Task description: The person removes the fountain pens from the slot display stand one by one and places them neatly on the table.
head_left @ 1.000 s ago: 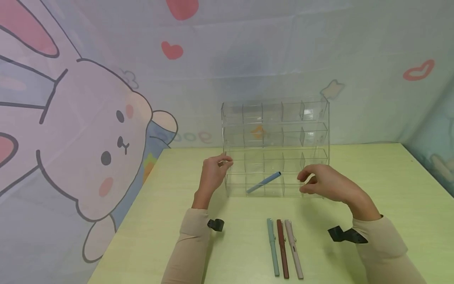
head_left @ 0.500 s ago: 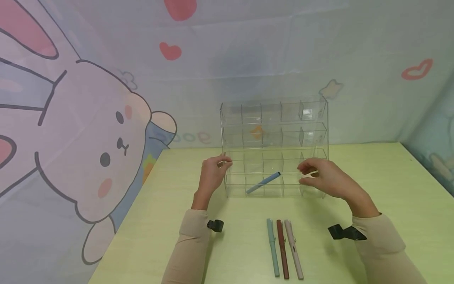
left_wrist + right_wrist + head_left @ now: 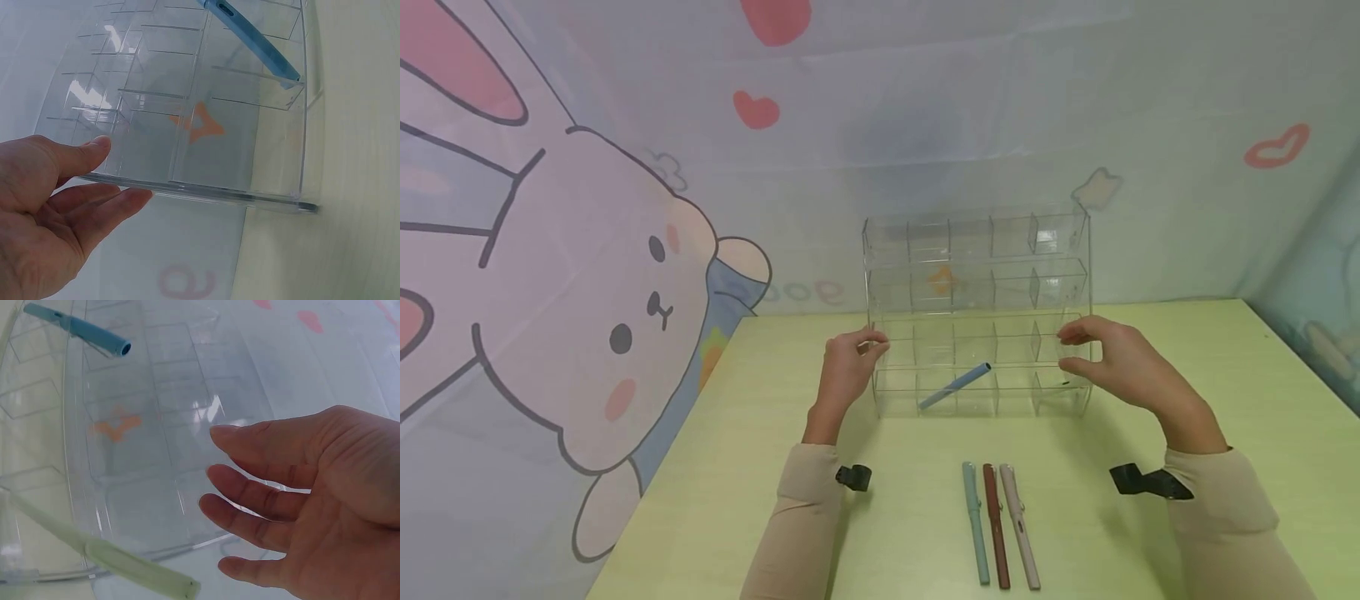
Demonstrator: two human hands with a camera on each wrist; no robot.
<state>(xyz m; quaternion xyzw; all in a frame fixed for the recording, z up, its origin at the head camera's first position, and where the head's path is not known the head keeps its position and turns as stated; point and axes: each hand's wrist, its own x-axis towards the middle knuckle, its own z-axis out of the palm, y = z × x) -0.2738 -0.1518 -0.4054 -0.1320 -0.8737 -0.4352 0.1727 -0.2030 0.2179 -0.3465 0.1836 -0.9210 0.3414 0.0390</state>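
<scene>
A clear, tiered rack with divided compartments stands at the back of the table. My left hand pinches its left side panel, thumb inside and fingers outside in the left wrist view. A blue pen leans slantwise in the rack's lowest front row. In the right wrist view a pale green pen lies slantwise at the rack's right end; the head view shows little of it. My right hand hovers beside that end, thumb and fingers spread apart, holding nothing.
In front of the rack a teal pen, a brown pen and a beige pen lie side by side on the yellow-green table. A printed cloth hangs behind the rack.
My right hand has drawn away to the right and slightly up from the rack's lowest row, its fingers now wider apart. The left hand keeps its grip on the side panel.
</scene>
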